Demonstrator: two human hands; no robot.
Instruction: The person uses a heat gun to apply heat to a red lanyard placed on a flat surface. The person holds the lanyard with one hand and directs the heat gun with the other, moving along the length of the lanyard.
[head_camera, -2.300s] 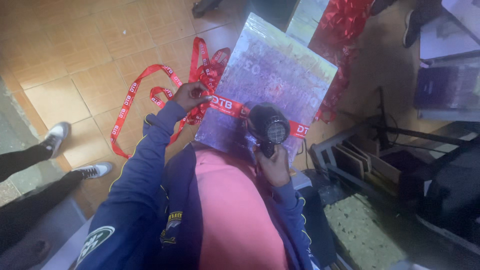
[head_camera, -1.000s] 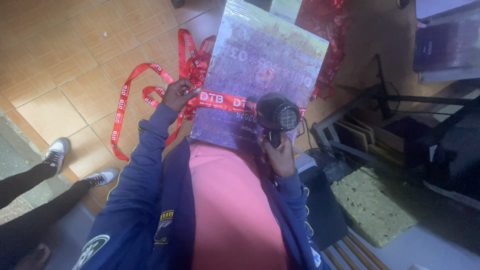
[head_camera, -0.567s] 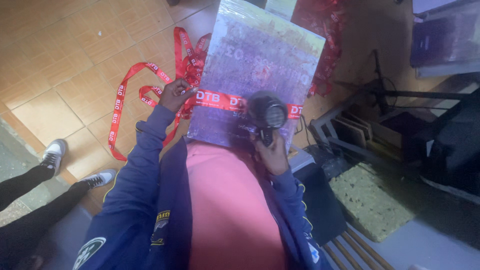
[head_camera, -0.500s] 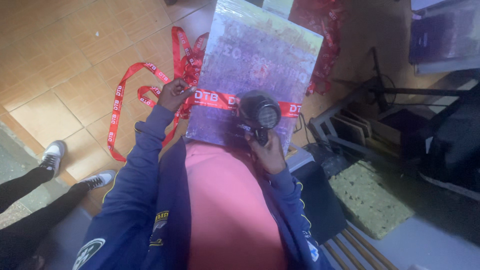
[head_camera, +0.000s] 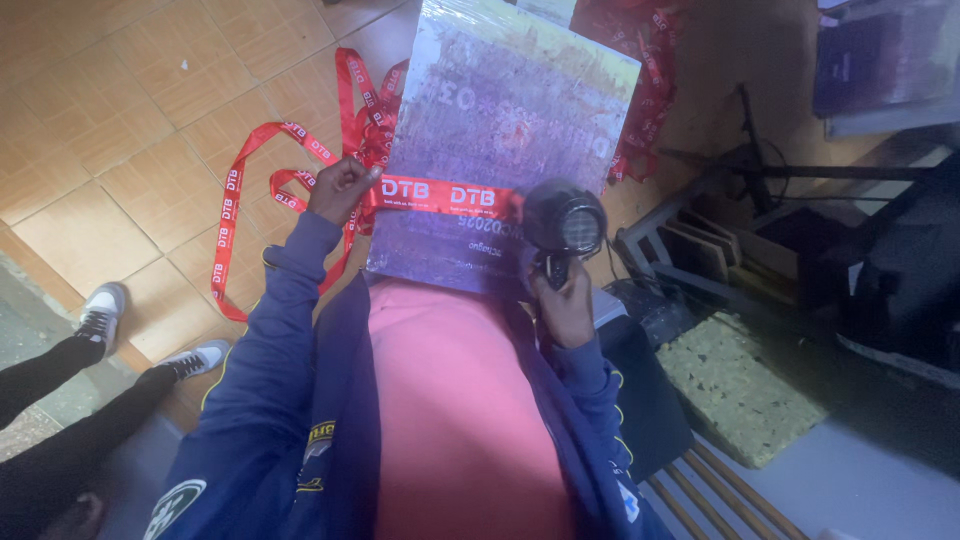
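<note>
The left hand (head_camera: 338, 188) pinches the red ribbon (head_camera: 440, 194) flat across the purple board (head_camera: 500, 120) while the right hand (head_camera: 563, 300) grips a dryer (head_camera: 563, 222) over it, seemingly heat-fixing; next likely needs steady tension.

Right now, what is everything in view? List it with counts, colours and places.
wrapped board: one, purple-grey under clear film, against the person's front, centre.
red ribbon: one long strip, white print, banded across the board, loose loops on the floor at left.
heat gun: one, black, at the board's lower right edge.
tiled floor: orange-brown, left.
foam block: one, yellowish, lower right.
bystander's shoes: two, grey-white, far left.
left hand: pinches the ribbon at the board's left edge.
right hand: grips the heat gun's handle.
</note>
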